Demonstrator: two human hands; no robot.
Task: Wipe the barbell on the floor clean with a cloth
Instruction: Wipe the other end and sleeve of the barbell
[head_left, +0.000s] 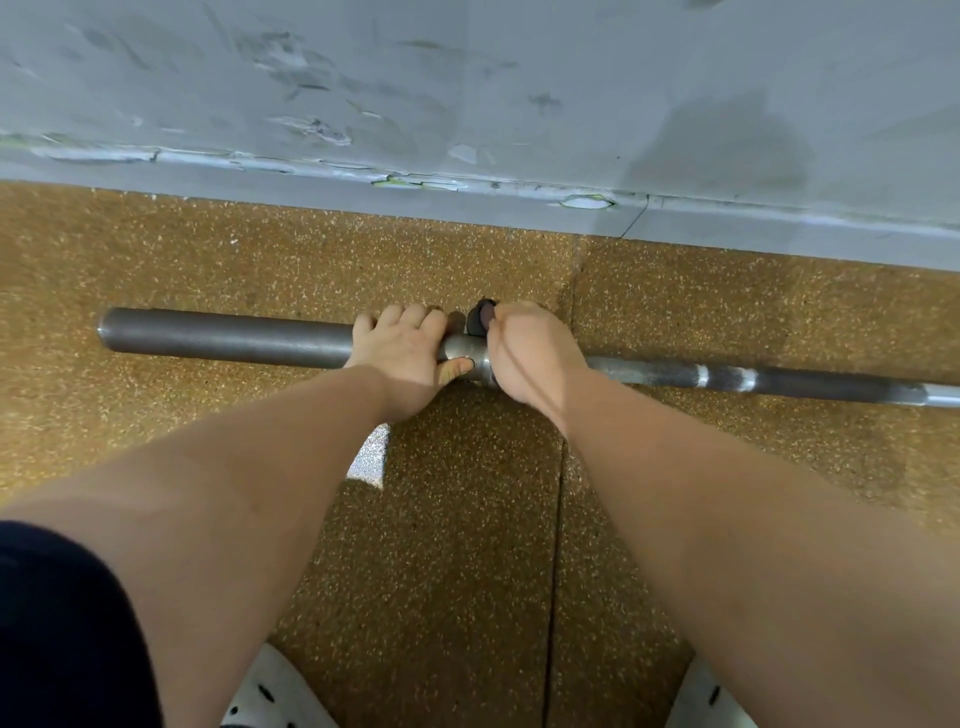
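A scuffed grey wall (467, 78) with chipped paint along its base rose beyond both hands. Under them and back toward the person spread a speckled ochre rubber floor (457, 519), with a seam running just below the right hand.

The barbell (223, 335) lay flat on that floor, parallel to the wall and passing under both hands. Its thick sleeve reached out to the left of the left hand, and its thinner shaft ran off to the right of the right hand and out of view.

A dark garment (62, 623) covered the corner nearest the person, beside the left forearm. Two white perforated shoes (275, 696) showed at the near edge, one below each arm.

The left hand (400, 353) gripped the sleeve's inner end, fingers curled over the top and the thumb pressed against the near side by the collar. The right hand (524, 353), just beside it, was closed over the collar and held a dark cloth (477, 319) against the metal. Only a small bunch of the cloth showed above the knuckles, between the two hands.
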